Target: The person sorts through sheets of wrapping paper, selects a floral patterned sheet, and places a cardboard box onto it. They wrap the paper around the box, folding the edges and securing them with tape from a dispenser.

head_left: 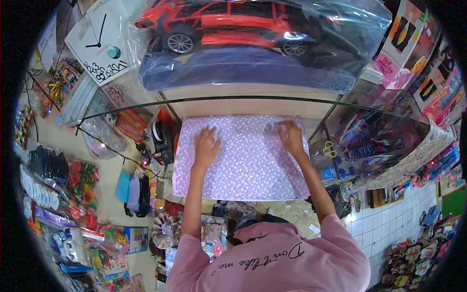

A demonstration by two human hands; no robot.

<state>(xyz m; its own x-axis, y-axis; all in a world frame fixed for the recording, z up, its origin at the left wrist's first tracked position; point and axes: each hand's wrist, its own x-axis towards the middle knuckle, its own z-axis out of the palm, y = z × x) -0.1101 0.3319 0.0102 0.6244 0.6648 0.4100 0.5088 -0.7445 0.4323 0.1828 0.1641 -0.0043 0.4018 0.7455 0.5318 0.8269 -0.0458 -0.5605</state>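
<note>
A sheet of lilac paper with small white flowers (pixel 243 160) lies spread in front of me, seemingly a wrapping sheet; what is under it is hidden. My left hand (pixel 207 148) rests on its left part, palm down with fingers spread. On the upper right part lies my right hand (pixel 292 138), also open, fingers stretched and slightly blurred. Neither hand holds anything. Left of the sheet stands a black tape dispenser (pixel 163 141). To the right are yellow-green-handled scissors (pixel 329 149).
Beyond a dark-edged glass counter (pixel 258 98) a red toy car (pixel 233 27) sits in clear plastic wrap. A white clock (pixel 99 44) is at upper left. Bagged goods crowd the left side, and several shoes (pixel 413 253) stand at lower right.
</note>
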